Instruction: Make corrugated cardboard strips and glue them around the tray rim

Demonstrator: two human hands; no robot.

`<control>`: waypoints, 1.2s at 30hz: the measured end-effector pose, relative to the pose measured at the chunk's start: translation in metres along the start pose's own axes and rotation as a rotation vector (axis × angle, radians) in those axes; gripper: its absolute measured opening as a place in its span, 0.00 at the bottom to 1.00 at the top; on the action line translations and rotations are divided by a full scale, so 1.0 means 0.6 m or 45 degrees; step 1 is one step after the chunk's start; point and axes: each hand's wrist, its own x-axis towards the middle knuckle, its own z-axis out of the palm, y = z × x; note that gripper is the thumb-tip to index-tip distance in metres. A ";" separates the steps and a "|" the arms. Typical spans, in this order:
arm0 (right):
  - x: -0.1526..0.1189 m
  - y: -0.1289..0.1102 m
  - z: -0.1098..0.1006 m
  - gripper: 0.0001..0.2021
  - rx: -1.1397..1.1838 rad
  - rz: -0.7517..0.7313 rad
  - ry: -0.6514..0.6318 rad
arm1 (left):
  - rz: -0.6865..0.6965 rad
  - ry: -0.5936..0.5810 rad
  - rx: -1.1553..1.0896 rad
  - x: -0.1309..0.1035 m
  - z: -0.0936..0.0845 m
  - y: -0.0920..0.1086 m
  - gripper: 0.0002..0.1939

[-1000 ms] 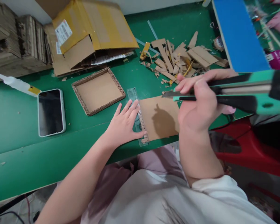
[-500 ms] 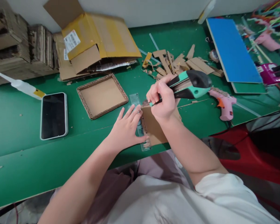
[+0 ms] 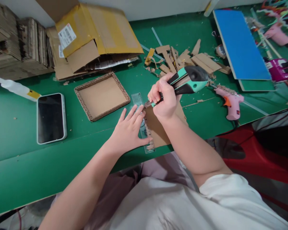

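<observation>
Knife Blade Stood at Ruler's Edge, Near Spread Fingers

The left hand (image 3: 128,131) lay with its fingers spread over a clear ruler (image 3: 137,98) near the middle of the frame, its grasp released, fingertips near the ruler's upper part and thumb across its lower part. The ruler lay along the left side of a brown cardboard sheet (image 3: 158,131) on the green bench (image 3: 19,166).

The right hand (image 3: 166,100) was clenched around a green and black utility knife (image 3: 190,80), whose handle slanted toward the upper right. The blade pointed left and down to the sheet's upper left corner, just beside the left fingertips. Whether its tip touched the cardboard could not be told. The right hand and forearm hid part of the sheet.

A shallow cardboard tray (image 3: 103,94) sat left of the ruler, with a phone (image 3: 51,118) and a white bottle (image 3: 16,88) farther left. A taped box (image 3: 112,30) stood at the upper left, beside stacked cardboard (image 3: 30,44). Cardboard scraps (image 3: 172,60) lay above the knife, a blue board (image 3: 241,44) at the upper right, and a pink glue gun (image 3: 233,107) below that board.
</observation>
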 end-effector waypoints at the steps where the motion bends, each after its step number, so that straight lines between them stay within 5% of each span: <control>1: 0.000 0.001 0.000 0.23 -0.010 -0.006 -0.006 | 0.002 0.003 -0.002 0.000 0.000 0.000 0.42; 9: -0.011 -0.004 0.001 0.22 -0.109 0.011 -0.085 | 0.010 0.011 -0.006 0.000 0.000 0.000 0.42; 19: -0.017 0.001 0.008 0.16 0.087 -0.003 -0.012 | 0.015 0.019 0.003 -0.001 0.003 -0.002 0.42; 36: -0.002 -0.006 0.003 0.20 0.050 -0.040 0.083 | 0.001 0.030 -0.009 -0.002 0.002 -0.001 0.41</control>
